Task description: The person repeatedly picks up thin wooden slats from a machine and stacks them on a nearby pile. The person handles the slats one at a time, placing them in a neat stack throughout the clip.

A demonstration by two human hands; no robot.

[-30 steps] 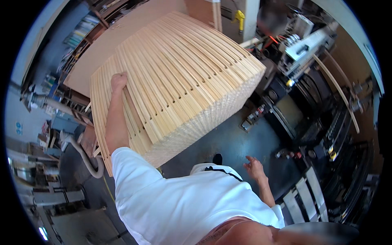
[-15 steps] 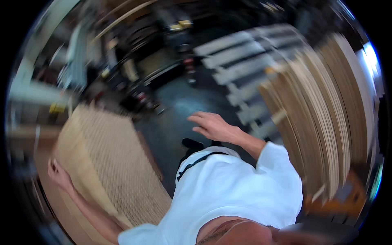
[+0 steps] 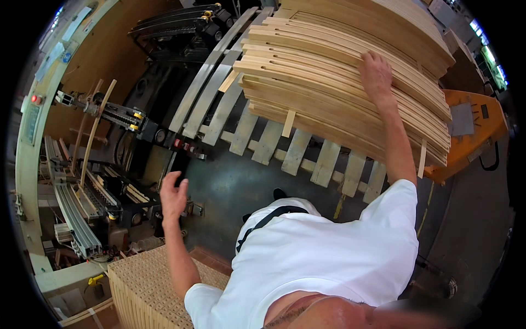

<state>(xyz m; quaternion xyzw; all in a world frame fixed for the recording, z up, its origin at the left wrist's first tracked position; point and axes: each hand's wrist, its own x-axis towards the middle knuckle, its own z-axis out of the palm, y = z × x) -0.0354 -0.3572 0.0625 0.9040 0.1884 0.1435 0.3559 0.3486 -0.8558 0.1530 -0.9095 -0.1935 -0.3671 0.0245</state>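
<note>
My right hand (image 3: 377, 78) reaches far out onto a stack of long pale wooden strips (image 3: 329, 60) with slots near their left ends. Its fingers curl down over the strips at the top, and the fingertips are hidden. My left hand (image 3: 174, 196) hangs in the air at the left, fingers apart, holding nothing. Below its forearm stands a block of tightly stacked wooden pieces (image 3: 150, 274) with a notched, grid-like top. The strips lie on a pale slatted pallet (image 3: 266, 142), with short wooden sticks (image 3: 289, 124) poking out between layers.
An orange pallet jack (image 3: 471, 129) stands at the right end of the stack. To the left is a machine with metal rails (image 3: 76, 214) and a green frame (image 3: 33, 115) with a red button. A dark grey floor (image 3: 219, 192) shows between me and the pallet.
The view has swung toward the strip stack. My right hand has moved from in front of my body onto the strips. My left hand has come away from the notched block's side.
</note>
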